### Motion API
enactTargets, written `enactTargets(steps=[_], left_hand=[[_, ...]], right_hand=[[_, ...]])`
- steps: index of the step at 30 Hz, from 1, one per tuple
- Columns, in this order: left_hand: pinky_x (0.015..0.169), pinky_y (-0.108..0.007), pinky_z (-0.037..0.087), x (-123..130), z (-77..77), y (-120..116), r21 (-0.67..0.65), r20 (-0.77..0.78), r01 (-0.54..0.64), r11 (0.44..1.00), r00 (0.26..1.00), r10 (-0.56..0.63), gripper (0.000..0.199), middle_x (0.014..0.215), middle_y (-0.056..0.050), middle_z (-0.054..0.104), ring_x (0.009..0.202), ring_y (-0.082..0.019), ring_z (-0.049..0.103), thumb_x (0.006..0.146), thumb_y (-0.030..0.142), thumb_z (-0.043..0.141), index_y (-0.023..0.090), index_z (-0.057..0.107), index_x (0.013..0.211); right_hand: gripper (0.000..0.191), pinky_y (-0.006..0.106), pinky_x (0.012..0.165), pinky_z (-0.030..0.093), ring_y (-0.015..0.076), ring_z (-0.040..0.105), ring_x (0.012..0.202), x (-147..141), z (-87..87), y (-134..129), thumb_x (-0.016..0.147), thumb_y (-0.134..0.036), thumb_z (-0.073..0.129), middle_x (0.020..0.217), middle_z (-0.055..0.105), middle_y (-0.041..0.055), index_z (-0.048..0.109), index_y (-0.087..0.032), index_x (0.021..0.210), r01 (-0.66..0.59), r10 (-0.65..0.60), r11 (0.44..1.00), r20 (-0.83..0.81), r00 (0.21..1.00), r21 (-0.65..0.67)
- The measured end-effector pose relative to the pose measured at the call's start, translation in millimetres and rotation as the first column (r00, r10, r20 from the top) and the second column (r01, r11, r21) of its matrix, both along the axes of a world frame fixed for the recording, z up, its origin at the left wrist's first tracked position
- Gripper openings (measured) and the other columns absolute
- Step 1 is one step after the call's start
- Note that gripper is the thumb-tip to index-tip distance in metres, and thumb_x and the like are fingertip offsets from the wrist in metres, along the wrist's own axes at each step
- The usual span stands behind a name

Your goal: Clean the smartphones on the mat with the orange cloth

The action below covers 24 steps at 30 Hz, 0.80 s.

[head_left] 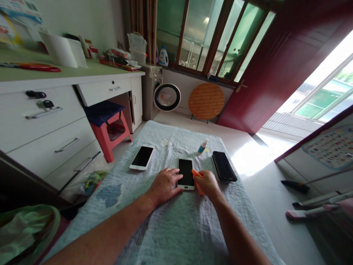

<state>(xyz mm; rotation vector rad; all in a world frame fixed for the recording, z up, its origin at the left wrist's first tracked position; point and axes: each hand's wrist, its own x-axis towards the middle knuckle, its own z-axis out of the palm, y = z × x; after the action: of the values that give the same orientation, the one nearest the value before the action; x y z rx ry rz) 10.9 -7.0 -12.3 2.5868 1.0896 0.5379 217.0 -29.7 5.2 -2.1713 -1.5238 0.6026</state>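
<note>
A white smartphone (185,174) with a dark screen lies face up on the cloth-covered table. My left hand (164,186) rests against its left side, fingers spread, the fingertips at the edge of the screen and the thumb near the lower corner. Bunched in my right hand (207,183) is an orange cloth (199,187), pressed to the phone's right edge. Another white smartphone (142,157) lies further left. A small spray bottle (202,147) with a blue label stands beyond my right hand. To the right, a black smartphone (224,166) lies on top of something paler, mostly hidden.
A pale blue quilted cover (171,235) drapes the table. Left are a white drawer desk (49,136) and a red stool (110,134) with a dark seat. Behind stand a washing machine (151,95) with its door ajar and a round wooden board (206,101). A bin (53,224) sits lower left.
</note>
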Motion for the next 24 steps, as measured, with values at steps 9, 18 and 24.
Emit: enactTargets(steps=[9, 18, 24], left_hand=[[0.098, -0.047, 0.043, -2, 0.2, 3, -0.006, 0.020, 0.032, 0.999, 0.999, -0.032, 0.052, 0.132, -0.012, 0.057, 0.111, -0.031, 0.055, 0.083, 0.056, 0.062, 0.020, 0.065, 0.121], [0.098, -0.047, 0.043, -2, 0.1, 2, -0.011, 0.033, 0.034, 0.999, 0.999, -0.033, 0.051, 0.132, -0.012, 0.058, 0.111, -0.031, 0.055, 0.082, 0.053, 0.063, 0.020, 0.064, 0.121], [0.099, -0.047, 0.042, -1, -0.5, 1, -0.007, 0.027, 0.015, 1.000, 1.000, -0.014, 0.048, 0.130, -0.011, 0.059, 0.112, -0.031, 0.055, 0.080, 0.045, 0.067, 0.021, 0.064, 0.121]], right_hand=[[0.019, 0.022, 0.049, 0.026, 0.0101, 0.042, 0.049, 2, 1.8, 64, 0.074, -0.025, 0.054, 0.049, 0.047, -0.0022, 0.064, -0.016, 0.060, 0.077, -0.079, 0.996, 0.026, 0.997, 0.041], [0.019, 0.023, 0.049, 0.025, 0.0101, 0.042, 0.050, 1, 3.2, 63, 0.074, -0.026, 0.056, 0.050, 0.049, -0.0021, 0.062, -0.016, 0.058, 0.044, -0.047, 0.998, 0.053, 0.997, 0.051], [0.019, 0.023, 0.050, 0.024, 0.0107, 0.045, 0.052, 1, 5.5, 16, 0.075, -0.025, 0.055, 0.051, 0.052, -0.0010, 0.060, -0.017, 0.057, -0.061, 0.059, 0.998, 0.093, 0.994, 0.025]])
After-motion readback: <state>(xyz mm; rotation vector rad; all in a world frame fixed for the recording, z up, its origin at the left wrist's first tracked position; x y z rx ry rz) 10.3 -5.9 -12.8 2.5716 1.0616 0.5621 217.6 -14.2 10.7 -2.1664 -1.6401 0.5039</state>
